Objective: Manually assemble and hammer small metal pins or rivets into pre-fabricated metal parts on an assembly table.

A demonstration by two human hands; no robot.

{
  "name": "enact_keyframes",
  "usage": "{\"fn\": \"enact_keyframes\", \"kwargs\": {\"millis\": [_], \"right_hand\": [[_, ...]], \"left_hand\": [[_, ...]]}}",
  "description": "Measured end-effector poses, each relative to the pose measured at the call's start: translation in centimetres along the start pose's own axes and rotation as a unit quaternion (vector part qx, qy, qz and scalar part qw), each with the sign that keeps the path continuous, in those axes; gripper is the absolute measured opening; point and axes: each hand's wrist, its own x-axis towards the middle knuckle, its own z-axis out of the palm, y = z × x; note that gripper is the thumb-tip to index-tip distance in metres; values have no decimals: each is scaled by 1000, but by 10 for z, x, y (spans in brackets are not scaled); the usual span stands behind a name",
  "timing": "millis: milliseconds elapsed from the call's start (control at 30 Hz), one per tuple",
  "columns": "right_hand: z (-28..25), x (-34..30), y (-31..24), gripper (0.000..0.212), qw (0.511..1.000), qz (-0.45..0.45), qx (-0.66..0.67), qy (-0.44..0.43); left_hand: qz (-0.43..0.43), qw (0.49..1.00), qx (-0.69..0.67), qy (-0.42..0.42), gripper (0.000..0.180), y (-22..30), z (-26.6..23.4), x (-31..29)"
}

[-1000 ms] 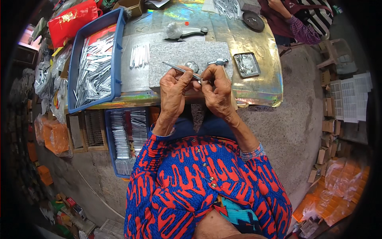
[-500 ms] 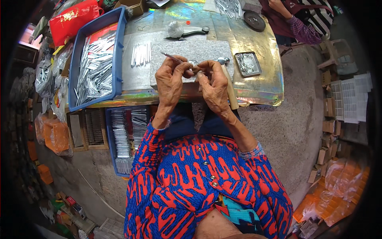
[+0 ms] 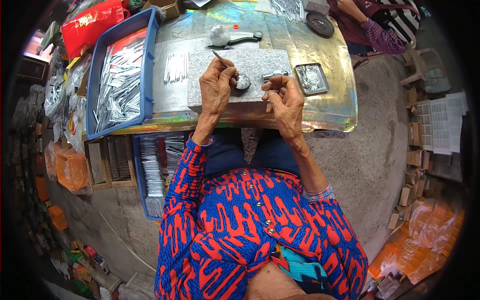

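As the left hand pinched a slim metal rod over the stone block toward its left edge, seemingly for positioning, the right hand hung half-curled, contents unclear, the next move apparently requiring steadiness.

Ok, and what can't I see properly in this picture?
Lower end of the thin rod: head view, hidden in the left hand.
Handle of the hammer: head view, hidden behind the right hand.
Small pieces in the square tray: head view, too small to tell apart.
Other person: head view, cut off by the top edge.
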Motion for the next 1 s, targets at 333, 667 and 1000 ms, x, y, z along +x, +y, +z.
{"fn": "enact_keyframes", "kwargs": {"millis": [333,667,1000], "right_hand": [[-2,-4,-2,18,1000,14,-4,8],[4,0,9,17,990,5,-142,-14],[20,8,10,25,947,-83,-308,-33]], "left_hand": [[6,1000,0,-27,4,1,4,6],[10,999,-24,-43,5,-6,1,10],[14,997,-36,-67,4,-8,-3,13]]}}
